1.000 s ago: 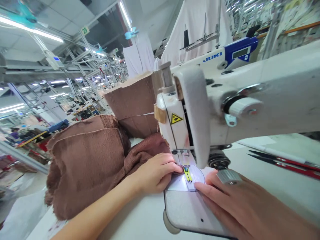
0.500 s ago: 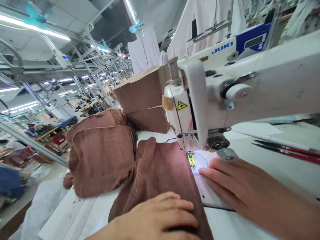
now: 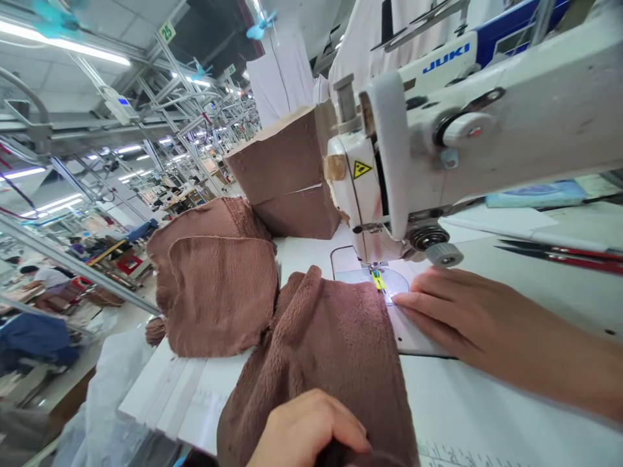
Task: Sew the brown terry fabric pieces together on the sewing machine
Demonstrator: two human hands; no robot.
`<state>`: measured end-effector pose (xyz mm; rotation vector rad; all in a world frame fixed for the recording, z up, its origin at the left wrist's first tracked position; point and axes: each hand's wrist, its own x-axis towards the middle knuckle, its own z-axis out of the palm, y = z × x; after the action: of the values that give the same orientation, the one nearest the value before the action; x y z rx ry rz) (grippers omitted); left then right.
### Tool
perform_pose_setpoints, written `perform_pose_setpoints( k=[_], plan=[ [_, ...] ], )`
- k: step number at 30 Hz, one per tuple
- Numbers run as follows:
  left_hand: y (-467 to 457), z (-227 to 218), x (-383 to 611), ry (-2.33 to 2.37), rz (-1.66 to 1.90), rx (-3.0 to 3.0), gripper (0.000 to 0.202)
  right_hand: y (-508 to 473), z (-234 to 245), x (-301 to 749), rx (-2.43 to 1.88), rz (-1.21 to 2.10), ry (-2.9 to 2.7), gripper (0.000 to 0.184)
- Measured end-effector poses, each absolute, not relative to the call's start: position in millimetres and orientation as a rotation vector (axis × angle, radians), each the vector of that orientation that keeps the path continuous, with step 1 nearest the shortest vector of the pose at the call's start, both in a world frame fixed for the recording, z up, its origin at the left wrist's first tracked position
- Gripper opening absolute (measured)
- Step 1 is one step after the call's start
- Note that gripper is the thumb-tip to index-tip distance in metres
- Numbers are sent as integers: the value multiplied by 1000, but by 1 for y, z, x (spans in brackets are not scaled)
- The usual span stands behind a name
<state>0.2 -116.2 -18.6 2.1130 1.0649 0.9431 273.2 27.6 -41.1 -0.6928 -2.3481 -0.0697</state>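
A brown fleece piece [image 3: 331, 337] lies on the white sewing table [image 3: 487, 415], stretching from the presser foot [image 3: 377, 277] toward me. My left hand [image 3: 306, 434] grips its near end at the bottom edge of the view. Flat on the metal needle plate [image 3: 413, 327] rests my right hand [image 3: 457, 311], fingertips just right of the fabric edge and near the presser foot. The white sewing machine [image 3: 487, 123] arches over the plate.
A stack of brown fleece pieces [image 3: 219, 285] sits to the left, with folded brown fabric bundles [image 3: 287, 175] behind it. Red-handled scissors [image 3: 559, 253] lie at the right on the table. A person [image 3: 43, 279] works far off at the left in the factory hall.
My left hand pulled the brown fleece piece from the needle area toward me and now grips its near end. My right hand stayed on the plate. The camera tilted lower.
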Motion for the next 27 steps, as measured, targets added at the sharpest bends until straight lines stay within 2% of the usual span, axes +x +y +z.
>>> perform_pose_setpoints(
  k=[5,11,16,19,24,27],
  plan=[
    [-124,-1,0,1371,749,1626,45,34,-39,273,-624,-54,-2380,33],
    [-125,22,9,1230,896,1090,55,39,-39,276,-525,-95,-2410,38],
    [-122,9,4,1058,1090,848,48,34,-34,273,-567,-98,-2381,36],
    [-120,-2,-4,963,1082,1055,45,29,-33,269,-623,-85,-2366,38],
    [-113,13,-4,1060,644,1771,37,29,-36,266,-617,-119,-2336,35],
    [-91,31,13,1317,895,1915,22,31,-35,267,-606,-173,-2319,34]
  ],
)
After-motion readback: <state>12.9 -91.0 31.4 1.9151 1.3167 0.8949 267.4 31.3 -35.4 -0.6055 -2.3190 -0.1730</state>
